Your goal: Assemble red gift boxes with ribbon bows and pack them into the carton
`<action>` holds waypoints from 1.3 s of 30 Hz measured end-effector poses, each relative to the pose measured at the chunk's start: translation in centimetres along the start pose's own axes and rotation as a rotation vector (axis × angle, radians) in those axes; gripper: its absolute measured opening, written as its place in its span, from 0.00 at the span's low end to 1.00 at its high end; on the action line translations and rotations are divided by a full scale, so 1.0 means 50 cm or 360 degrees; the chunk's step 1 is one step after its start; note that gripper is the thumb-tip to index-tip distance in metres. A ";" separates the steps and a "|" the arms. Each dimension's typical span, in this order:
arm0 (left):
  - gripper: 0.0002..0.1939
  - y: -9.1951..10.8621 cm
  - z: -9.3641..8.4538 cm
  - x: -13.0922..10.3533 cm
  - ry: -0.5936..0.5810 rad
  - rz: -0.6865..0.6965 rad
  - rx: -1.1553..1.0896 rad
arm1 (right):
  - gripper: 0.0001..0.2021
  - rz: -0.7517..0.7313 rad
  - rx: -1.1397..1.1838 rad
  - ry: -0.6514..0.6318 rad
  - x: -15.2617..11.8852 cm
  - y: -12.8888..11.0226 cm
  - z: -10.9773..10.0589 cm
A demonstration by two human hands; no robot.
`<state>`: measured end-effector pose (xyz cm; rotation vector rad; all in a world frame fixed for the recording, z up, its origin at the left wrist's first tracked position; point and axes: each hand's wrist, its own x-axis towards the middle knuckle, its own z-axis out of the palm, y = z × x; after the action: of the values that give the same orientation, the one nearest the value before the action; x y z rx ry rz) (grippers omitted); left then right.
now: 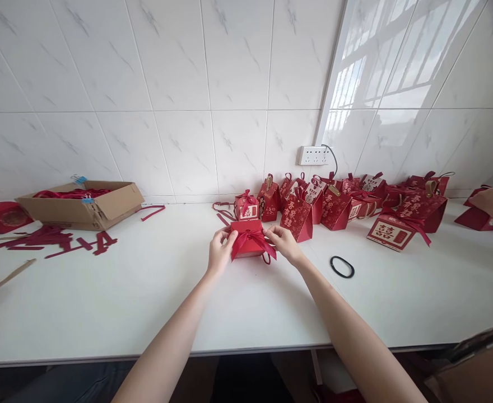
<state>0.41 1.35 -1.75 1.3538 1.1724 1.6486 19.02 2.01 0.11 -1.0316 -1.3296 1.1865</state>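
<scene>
A small red gift box (247,226) sits on the white table in front of me. Tied across its front is a dark red ribbon bow (252,242) with its tails hanging down. My left hand (221,246) pinches the bow at the box's left side, thumb and fingers together. On the right side, my right hand (284,242) has its fingers closed at the bow's other loop. A thin red cord handle (266,258) shows beneath the box's right front. Right behind stands another box with a bow and a cream label (249,211).
Several red gift boxes (297,218) crowd along the tiled wall to the right. At left are a cardboard box (74,215) of ribbon and loose ribbon strips (80,245). A black loop (342,267) lies right of me. Another person's hand (492,200) touches a box at far right.
</scene>
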 end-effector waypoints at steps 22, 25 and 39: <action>0.41 -0.005 -0.022 0.009 -0.0731 -0.0100 -0.0071 | 0.24 0.0060 -0.0018 -0.0062 0.001 0.003 -0.012; 0.37 -0.006 -0.021 0.009 -0.0684 -0.0030 -0.0005 | 0.27 -0.0058 -0.0126 -0.0138 -0.002 0.001 -0.023; 0.29 -0.007 -0.023 -0.004 -0.0703 0.0114 0.0150 | 0.45 -0.0682 -0.0635 -0.0358 -0.005 0.015 -0.019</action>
<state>-0.68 1.04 -2.18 1.7272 0.9544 1.2605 19.95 1.95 -0.67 -0.8370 -1.9071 0.7423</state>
